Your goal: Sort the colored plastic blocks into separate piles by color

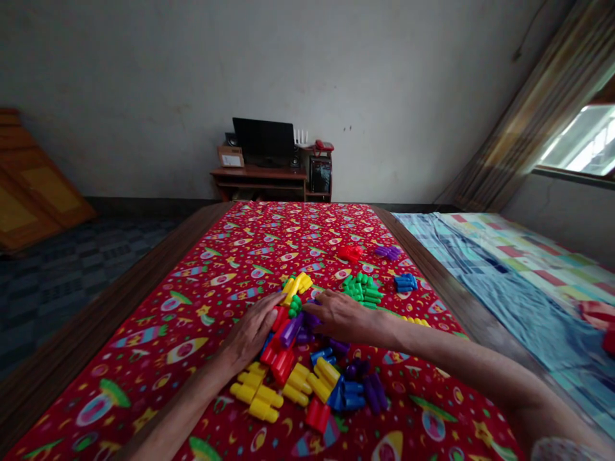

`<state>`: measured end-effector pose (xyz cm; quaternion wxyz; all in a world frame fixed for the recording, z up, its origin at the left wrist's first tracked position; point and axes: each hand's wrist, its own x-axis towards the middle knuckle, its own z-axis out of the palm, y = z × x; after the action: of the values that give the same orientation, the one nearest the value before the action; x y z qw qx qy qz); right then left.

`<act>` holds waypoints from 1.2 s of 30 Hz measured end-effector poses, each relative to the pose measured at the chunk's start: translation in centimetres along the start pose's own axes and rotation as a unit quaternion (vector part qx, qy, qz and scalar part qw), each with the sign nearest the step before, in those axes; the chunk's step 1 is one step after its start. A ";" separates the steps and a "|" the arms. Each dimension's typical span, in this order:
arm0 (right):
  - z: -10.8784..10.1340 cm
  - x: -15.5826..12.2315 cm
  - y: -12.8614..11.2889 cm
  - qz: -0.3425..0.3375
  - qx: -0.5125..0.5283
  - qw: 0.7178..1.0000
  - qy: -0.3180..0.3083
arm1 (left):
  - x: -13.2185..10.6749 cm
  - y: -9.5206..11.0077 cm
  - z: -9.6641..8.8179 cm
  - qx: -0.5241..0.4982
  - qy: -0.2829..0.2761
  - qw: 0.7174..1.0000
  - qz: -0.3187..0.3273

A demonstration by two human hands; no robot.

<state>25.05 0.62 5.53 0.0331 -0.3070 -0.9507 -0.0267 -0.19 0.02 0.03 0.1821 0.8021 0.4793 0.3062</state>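
A mixed heap of plastic building blocks lies on the red patterned cloth in front of me. My left hand (250, 330) rests along the heap's left side, fingers stretched out against the red blocks (279, 358) and near the yellow blocks (298, 287). From the right, my right hand (336, 315) reaches in with bent fingers on a purple block (311, 315), which it partly covers. Between the hands are a green block (295, 307) and another purple block (291, 331). Closer to me lie more yellow blocks (257, 392), blue blocks (346, 394) and a red block (318, 415).
Sorted by colour beyond my right hand are green blocks (362, 288), red blocks (350, 253), purple blocks (387, 252) and blue blocks (406, 282). Several yellow blocks (416, 321) show behind my right forearm. A desk with a monitor (264, 139) stands by the wall; a bed (504, 275) is at right.
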 end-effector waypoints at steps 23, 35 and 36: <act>-0.8 -6.8 18.5 0.420 -0.039 0.906 0.033 | -0.2 -1.1 0.7 0.001 0.006 1.000 0.003; -2.6 -6.9 16.3 0.342 0.017 0.934 0.100 | -0.1 -0.8 0.5 -0.008 0.002 1.000 0.003; -3.3 -6.7 15.2 0.311 0.026 0.941 0.130 | -0.1 -0.8 0.5 -0.009 0.002 1.000 0.004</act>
<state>39.52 8.82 8.71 0.1710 -0.5805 -0.7956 -0.0294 -0.44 0.30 -0.89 0.1870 0.8019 0.4737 0.3123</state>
